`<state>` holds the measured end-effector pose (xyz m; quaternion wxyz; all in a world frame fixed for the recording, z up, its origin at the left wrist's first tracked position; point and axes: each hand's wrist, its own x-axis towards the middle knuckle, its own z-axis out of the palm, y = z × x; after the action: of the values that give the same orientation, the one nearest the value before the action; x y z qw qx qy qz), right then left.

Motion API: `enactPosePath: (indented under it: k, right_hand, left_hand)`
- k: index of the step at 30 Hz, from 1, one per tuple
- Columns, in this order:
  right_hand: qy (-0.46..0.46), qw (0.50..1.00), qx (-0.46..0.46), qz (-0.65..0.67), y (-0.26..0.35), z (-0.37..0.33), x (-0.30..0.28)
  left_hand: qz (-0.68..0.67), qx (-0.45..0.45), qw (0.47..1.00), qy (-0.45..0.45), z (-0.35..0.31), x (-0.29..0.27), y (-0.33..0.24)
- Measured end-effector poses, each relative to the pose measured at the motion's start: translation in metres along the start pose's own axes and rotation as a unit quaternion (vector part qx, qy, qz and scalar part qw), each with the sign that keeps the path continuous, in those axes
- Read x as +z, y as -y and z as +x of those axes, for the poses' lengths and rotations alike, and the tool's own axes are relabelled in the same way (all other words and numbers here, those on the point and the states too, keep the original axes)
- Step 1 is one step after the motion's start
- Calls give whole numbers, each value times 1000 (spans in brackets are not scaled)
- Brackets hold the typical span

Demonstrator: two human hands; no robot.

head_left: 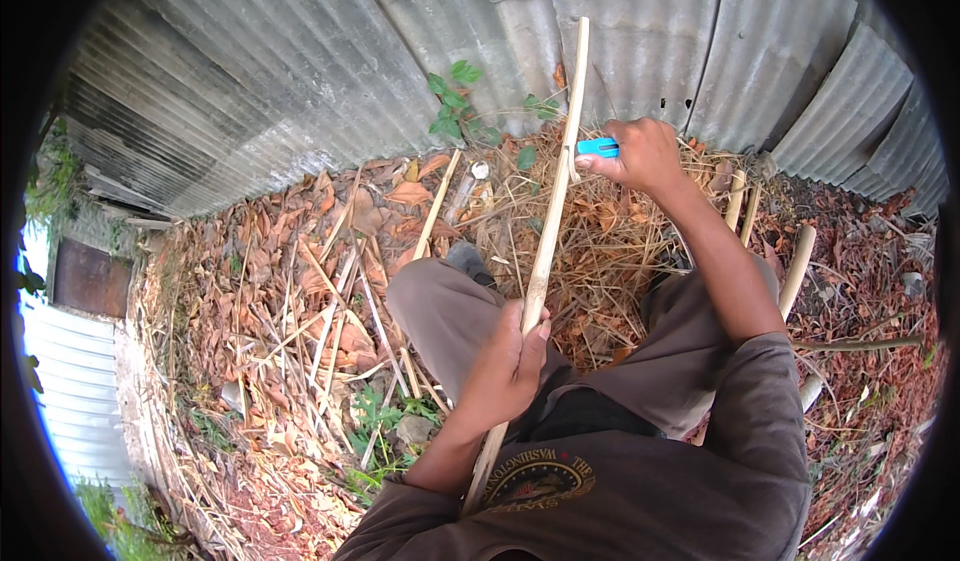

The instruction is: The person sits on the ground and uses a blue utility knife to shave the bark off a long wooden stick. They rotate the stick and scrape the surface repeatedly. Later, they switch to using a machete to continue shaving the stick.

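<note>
Stick (546,249) slants upward, left hand (507,369) wraps its lower part, right hand (643,155) grips cutter (599,148) against its upper right side.

Corrug. fence (300,71) stands behind green plant (453,100) & dry lvs (408,194); prob. rusty panel (92,278) L.

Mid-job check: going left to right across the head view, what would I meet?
White ribbed sheet → slim straight pale wooden stick → long pale wooden stick → bright blue slotted tool → right hand → thick curved pale wooden stick.
</note>
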<state>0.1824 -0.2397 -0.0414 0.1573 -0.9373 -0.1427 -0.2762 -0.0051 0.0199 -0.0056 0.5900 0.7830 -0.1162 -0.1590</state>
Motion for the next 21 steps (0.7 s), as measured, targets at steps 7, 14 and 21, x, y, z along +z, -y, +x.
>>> enactPosePath:
  k: [7, 14, 21]
  right_hand:
    - [14, 997, 75, -20, -47, 27, -8]
    - [51, 983, 158, -77, -101, 41, -2]
    - [70, 864, 497, -39, -222, 3, -10]
  left_hand:
    - [-20, -14, 1000, 19, -9, 6, 2]
    - [1, -23, 998, 61, -15, 8, 8]
    - [-13, -4, 993, 121, -56, 14, 14]
